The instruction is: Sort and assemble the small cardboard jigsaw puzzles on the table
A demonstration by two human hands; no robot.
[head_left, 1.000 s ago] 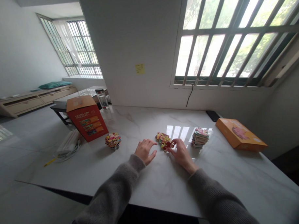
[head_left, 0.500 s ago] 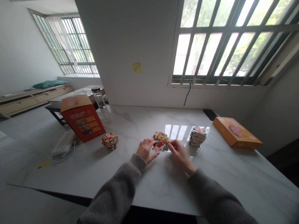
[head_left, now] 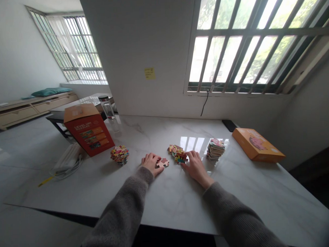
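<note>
My left hand (head_left: pixel 152 163) is closed on a pinkish puzzle piece (head_left: pixel 163 162), held low at the table surface. To its right, my right hand (head_left: pixel 195 166) pinches a yellow, red and teal puzzle piece (head_left: pixel 180 158) between thumb and fingers. Just behind that piece lies a small heap of puzzle pieces (head_left: pixel 174 149), partly covered by it. A stack of colourful puzzle pieces (head_left: pixel 119 155) stands left of my left hand. Another stack of puzzle pieces (head_left: pixel 215 149) rises to the right of my right hand.
A red puzzle box (head_left: pixel 89 133) stands at the left, beside a white power strip with its cable (head_left: pixel 67 164). Behind it is a glass bottle (head_left: pixel 107 108). An orange box (head_left: pixel 257 144) and a black phone-like slab (head_left: pixel 229 125) lie on the right of the marble-patterned table (head_left: pixel 167 206).
My left hand has moved left with the pinkish piece, away from the heap and my right hand. My right hand stays near the heap. The view has shifted slightly.
</note>
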